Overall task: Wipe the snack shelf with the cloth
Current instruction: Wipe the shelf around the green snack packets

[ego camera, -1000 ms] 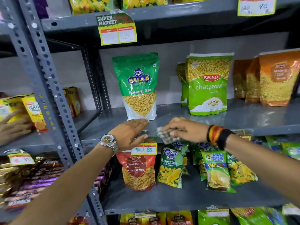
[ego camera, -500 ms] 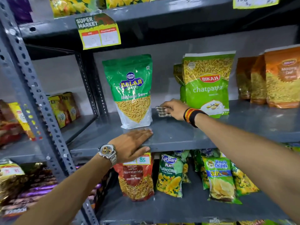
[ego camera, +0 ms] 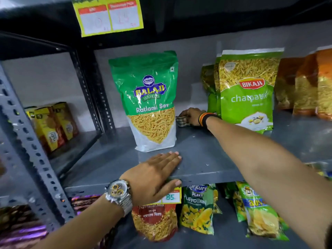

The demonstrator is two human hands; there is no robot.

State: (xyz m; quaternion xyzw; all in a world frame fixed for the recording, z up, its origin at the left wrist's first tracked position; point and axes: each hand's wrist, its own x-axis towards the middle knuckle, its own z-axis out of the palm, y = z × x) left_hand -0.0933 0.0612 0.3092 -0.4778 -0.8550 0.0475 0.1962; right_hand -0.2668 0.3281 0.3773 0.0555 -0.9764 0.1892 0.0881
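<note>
The grey metal snack shelf (ego camera: 203,151) runs across the middle of the view. My right hand (ego camera: 193,116) reaches deep to the back of it and presses a small checked cloth (ego camera: 182,121) onto the surface, in the gap between a green Balaji Ratlami Sev bag (ego camera: 150,99) and a green Bikaji bag (ego camera: 248,90). My left hand (ego camera: 156,175), with a watch on the wrist, lies flat on the shelf's front edge, fingers spread, thumb hooked under the lip, holding nothing.
Orange snack bags (ego camera: 309,85) stand at the far right of the shelf. A perforated upright post (ego camera: 34,150) rises at the left, with yellow boxes (ego camera: 52,126) behind it. Several packets (ego camera: 197,209) hang on the shelf below. A yellow price tag (ego camera: 107,15) hangs overhead.
My right hand has slid the cloth from the shelf's front edge back to the rear wall between the two green bags. The left hand has stayed on the front edge. The camera has come closer.
</note>
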